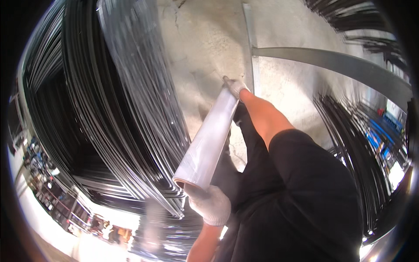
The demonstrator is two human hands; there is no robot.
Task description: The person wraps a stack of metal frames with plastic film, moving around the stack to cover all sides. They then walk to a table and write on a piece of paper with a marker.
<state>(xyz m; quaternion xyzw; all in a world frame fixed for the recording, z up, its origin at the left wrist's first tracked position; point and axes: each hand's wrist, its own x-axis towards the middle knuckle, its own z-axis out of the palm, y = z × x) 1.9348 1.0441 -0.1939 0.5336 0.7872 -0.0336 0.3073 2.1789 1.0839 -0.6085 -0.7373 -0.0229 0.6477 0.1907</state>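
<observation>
A roll of clear stretch film (208, 135) lies slantwise between my two hands, its brown core showing at the near end. My left hand (211, 205), in a white knitted glove, is closed at that near end, with fingers partly hidden inside or behind the core. The far end is gripped by my right hand (236, 87), also gloved. Left of the roll stands a large stack of dark, thin bars or tubes (94, 91). A band of translucent film (135, 52) seems to cover the stack's nearer side.
A grey metal bar (327, 59) joins an upright strip (249, 43) on the worn concrete floor (200, 39). More dark bars (353, 144) stand at the right, with others at the upper right (353, 17). Cluttered shelving (52, 187) shows at the far left.
</observation>
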